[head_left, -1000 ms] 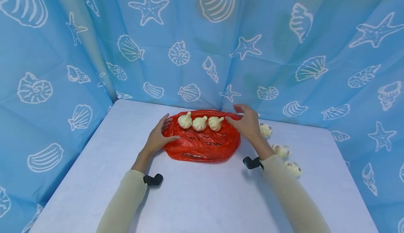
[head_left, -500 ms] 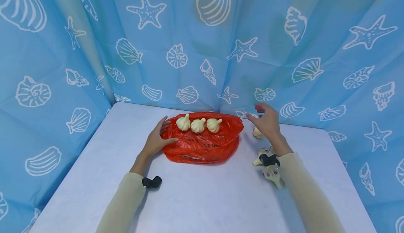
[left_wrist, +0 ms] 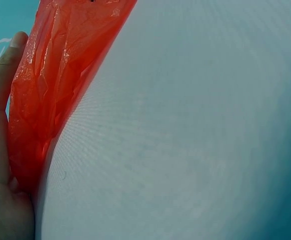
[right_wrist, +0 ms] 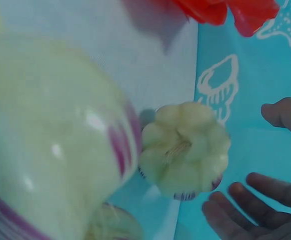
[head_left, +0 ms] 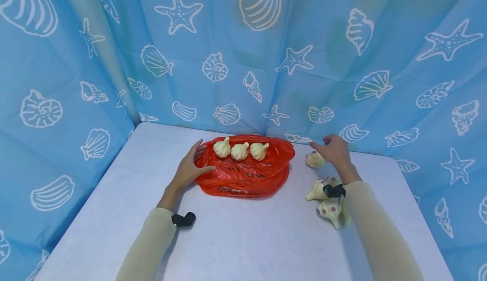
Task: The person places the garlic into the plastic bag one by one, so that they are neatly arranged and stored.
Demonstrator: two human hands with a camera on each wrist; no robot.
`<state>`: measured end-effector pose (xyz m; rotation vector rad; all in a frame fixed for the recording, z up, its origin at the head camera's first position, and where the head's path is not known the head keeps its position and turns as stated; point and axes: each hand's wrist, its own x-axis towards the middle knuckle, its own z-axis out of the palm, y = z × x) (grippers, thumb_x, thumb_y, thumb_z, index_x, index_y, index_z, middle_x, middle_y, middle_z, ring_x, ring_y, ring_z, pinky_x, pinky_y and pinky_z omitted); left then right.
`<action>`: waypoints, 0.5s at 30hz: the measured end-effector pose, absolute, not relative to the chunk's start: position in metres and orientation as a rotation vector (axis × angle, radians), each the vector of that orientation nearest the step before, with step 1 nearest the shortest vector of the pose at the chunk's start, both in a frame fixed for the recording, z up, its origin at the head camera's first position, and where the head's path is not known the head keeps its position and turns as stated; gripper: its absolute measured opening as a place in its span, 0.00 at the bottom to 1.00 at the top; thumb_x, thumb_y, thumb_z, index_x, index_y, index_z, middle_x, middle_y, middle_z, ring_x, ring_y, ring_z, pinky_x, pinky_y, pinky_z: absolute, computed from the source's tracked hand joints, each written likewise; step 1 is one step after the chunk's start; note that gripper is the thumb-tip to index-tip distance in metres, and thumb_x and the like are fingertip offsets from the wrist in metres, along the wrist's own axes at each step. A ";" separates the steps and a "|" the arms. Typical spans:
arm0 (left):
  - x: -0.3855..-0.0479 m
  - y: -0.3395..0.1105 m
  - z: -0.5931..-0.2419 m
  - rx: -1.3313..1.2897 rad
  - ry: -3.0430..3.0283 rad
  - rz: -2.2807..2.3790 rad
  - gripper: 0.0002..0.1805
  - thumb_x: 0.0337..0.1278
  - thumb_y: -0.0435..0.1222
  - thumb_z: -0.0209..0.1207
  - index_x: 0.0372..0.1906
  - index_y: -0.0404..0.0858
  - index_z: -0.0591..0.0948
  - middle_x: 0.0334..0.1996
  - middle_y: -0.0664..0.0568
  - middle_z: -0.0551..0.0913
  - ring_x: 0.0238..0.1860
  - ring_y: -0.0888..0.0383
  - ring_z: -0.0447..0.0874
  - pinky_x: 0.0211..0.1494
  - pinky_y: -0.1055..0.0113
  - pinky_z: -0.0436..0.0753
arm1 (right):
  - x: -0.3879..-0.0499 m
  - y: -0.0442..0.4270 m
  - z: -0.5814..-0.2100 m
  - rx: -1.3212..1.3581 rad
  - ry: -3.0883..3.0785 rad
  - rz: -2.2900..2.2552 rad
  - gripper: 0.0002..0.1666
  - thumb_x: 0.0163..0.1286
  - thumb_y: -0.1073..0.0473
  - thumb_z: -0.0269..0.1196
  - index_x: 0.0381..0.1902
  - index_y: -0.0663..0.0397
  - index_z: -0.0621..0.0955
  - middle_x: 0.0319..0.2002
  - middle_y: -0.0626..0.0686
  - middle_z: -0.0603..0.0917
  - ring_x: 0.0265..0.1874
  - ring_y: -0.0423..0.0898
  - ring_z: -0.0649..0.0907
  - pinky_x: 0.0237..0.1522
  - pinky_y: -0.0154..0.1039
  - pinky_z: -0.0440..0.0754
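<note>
Three pale garlic bulbs (head_left: 239, 151) sit in a row on top of a red plastic bag (head_left: 243, 179) with dark lettering. My left hand (head_left: 188, 167) rests against the bag's left end, fingers and thumb straight, as the left wrist view also shows beside the crinkled bag (left_wrist: 60, 85). To the right of the bag, my right hand (head_left: 335, 151) hovers over a single garlic bulb (head_left: 315, 159). In the right wrist view its fingers (right_wrist: 260, 205) are spread, apart from that purple-marked bulb (right_wrist: 185, 150), with nothing held.
Several more garlic bulbs (head_left: 330, 210) lie clustered under the right wrist camera, partly hidden by the forearm. One bulb (right_wrist: 50, 135) looms large in the right wrist view. A blue curtain (head_left: 228, 61) with white shell prints stands behind the white table (head_left: 236, 238).
My right hand has moved rightward from the bag's right end to over the lone bulb. The left hand stays on the bag, and the three bulbs on it keep their places.
</note>
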<state>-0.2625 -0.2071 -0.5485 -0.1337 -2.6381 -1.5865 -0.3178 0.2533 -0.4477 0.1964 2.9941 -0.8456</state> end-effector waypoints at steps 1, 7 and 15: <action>-0.262 -0.207 -0.549 -0.132 -2.641 -1.586 0.59 0.40 0.53 0.75 0.77 0.55 0.53 0.69 0.53 0.66 0.70 0.49 0.63 0.62 0.47 0.74 | -0.318 0.255 -0.448 0.216 2.975 -0.815 0.45 0.63 0.35 0.62 0.60 0.70 0.71 0.55 0.69 0.75 0.49 0.63 0.76 0.47 0.55 0.81; -0.262 -0.206 -0.549 -0.128 -2.637 -1.594 0.59 0.40 0.53 0.75 0.77 0.55 0.53 0.69 0.53 0.66 0.70 0.49 0.63 0.62 0.47 0.74 | -0.319 0.258 -0.450 0.269 2.898 -0.773 0.46 0.61 0.32 0.62 0.53 0.71 0.73 0.43 0.66 0.78 0.41 0.61 0.78 0.39 0.52 0.81; -0.262 -0.207 -0.548 -0.146 -2.625 -1.594 0.59 0.40 0.53 0.75 0.77 0.51 0.53 0.69 0.52 0.66 0.70 0.49 0.63 0.62 0.47 0.74 | -0.316 0.256 -0.450 0.351 2.716 -0.796 0.59 0.56 0.26 0.62 0.70 0.62 0.58 0.53 0.64 0.71 0.47 0.61 0.77 0.46 0.52 0.83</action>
